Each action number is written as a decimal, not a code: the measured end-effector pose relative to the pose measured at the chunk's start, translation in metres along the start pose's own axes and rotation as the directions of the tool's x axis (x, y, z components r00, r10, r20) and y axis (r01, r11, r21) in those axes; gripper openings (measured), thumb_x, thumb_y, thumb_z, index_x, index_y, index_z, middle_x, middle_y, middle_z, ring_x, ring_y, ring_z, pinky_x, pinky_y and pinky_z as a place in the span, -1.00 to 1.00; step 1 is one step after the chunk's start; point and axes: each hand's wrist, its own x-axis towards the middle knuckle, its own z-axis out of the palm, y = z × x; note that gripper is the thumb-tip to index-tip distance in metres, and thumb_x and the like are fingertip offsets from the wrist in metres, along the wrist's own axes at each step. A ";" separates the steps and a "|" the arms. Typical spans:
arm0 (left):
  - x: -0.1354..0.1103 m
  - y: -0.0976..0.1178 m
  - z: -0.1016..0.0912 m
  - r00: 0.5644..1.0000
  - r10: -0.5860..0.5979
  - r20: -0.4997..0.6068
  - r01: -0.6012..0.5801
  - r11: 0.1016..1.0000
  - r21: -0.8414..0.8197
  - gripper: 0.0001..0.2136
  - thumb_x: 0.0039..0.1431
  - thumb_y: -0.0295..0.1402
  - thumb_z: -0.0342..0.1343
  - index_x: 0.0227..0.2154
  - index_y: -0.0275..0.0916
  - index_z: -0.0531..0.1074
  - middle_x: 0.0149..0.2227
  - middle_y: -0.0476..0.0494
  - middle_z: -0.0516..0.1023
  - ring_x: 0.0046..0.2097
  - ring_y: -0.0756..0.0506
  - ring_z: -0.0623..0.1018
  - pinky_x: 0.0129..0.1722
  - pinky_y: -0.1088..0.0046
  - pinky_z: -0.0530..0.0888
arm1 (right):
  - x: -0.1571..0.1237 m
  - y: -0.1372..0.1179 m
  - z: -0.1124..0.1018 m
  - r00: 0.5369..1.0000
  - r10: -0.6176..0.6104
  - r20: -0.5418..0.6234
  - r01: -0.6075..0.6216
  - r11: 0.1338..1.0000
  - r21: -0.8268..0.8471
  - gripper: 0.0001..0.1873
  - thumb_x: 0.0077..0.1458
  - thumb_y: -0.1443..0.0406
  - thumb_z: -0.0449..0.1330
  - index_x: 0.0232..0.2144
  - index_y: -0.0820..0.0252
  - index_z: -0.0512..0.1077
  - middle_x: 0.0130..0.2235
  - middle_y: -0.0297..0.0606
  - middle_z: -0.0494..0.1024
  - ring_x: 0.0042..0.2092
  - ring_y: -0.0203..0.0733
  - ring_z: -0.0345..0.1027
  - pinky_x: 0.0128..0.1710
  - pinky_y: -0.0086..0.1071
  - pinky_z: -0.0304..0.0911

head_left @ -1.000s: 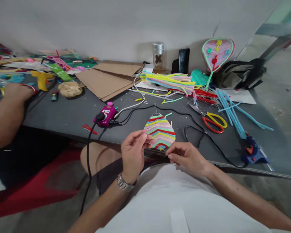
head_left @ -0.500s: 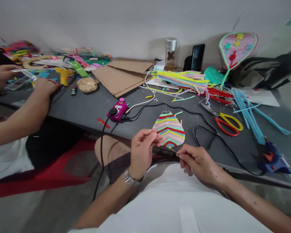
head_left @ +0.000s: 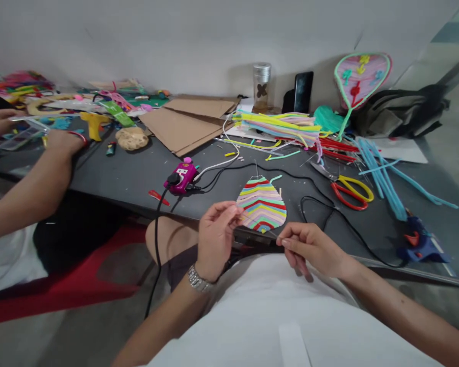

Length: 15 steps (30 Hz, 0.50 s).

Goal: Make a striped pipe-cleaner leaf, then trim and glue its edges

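Note:
A thin wire (head_left: 271, 233) runs between my two hands, just over the table's front edge. My left hand (head_left: 219, 232) pinches one end between thumb and fingertips. The other end is in the pinch of my right hand (head_left: 311, 248), lower and to the right. Right behind the wire lies a teardrop-shaped panel (head_left: 262, 204) of striped pipe cleaners in red, yellow, green, pink and blue, with a bare wire frame showing at its narrow top.
Scissors (head_left: 352, 191), blue pipe cleaners (head_left: 386, 178) and a blue glue gun (head_left: 421, 242) lie to the right. A pink power adapter (head_left: 181, 176) with cords sits left. Behind are cardboard (head_left: 187, 125) and a pipe-cleaner bundle (head_left: 279, 125). A co-worker's arms (head_left: 42, 173) reach in at left.
My hands have moved slightly apart, and more of the wire shows between them. The whole view has shifted a little, so the table's things appear further left.

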 end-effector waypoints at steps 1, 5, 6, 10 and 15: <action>-0.001 0.006 -0.001 0.990 0.138 -0.041 -0.136 0.989 0.054 -0.80 0.02 -0.28 0.41 -0.33 -0.23 0.56 -0.39 -0.08 0.63 -0.32 -0.06 0.63 -0.27 0.42 0.55 | 0.001 -0.002 -0.002 1.000 0.002 -0.001 -0.002 1.000 0.014 -0.61 0.14 -0.02 0.23 -0.30 0.18 0.37 -0.60 -0.45 0.49 -0.72 -0.37 0.26 -0.75 -0.53 0.08; -0.017 0.031 0.004 0.694 0.686 0.218 -0.702 0.578 0.416 -0.75 0.12 -0.49 0.31 -0.16 -0.08 0.61 -0.05 -0.13 0.62 0.10 -0.20 0.56 0.19 0.14 0.45 | 0.004 -0.008 -0.006 1.000 0.010 -0.028 -0.009 0.999 0.034 -0.70 0.08 0.08 0.26 -0.34 0.19 0.37 -0.61 -0.44 0.51 -0.71 -0.40 0.26 -0.72 -0.56 0.09; -0.022 0.032 0.007 0.641 0.614 0.461 -0.767 0.483 0.422 -0.73 0.13 -0.52 0.28 -0.15 -0.05 0.62 -0.06 -0.13 0.63 0.11 -0.23 0.55 0.21 0.10 0.42 | 0.004 -0.009 -0.005 1.000 0.011 -0.020 -0.010 0.999 0.034 -0.73 0.06 0.11 0.26 -0.35 0.19 0.38 -0.62 -0.44 0.51 -0.70 -0.40 0.27 -0.71 -0.56 0.11; -0.033 0.018 0.020 0.456 0.194 0.869 -0.867 0.319 0.384 -0.80 0.31 -0.45 0.08 -0.11 -0.17 0.56 -0.10 -0.25 0.65 -0.04 -0.23 0.60 -0.01 0.16 0.50 | 0.004 -0.011 -0.002 0.998 0.021 0.063 -0.024 0.999 0.045 -0.86 0.01 0.23 0.22 -0.40 0.19 0.37 -0.60 -0.45 0.52 -0.68 -0.41 0.29 -0.68 -0.56 0.16; -0.028 -0.002 0.017 0.478 0.050 0.877 -0.843 0.306 0.442 -0.85 0.38 -0.37 0.03 -0.28 -0.19 0.49 -0.35 -0.16 0.59 -0.32 -0.11 0.51 -0.31 0.37 0.40 | 0.004 -0.005 -0.007 0.982 0.092 0.162 -0.116 0.983 0.145 -0.81 0.01 0.20 0.24 -0.44 0.17 0.33 -0.62 -0.42 0.54 -0.70 -0.38 0.30 -0.69 -0.55 0.14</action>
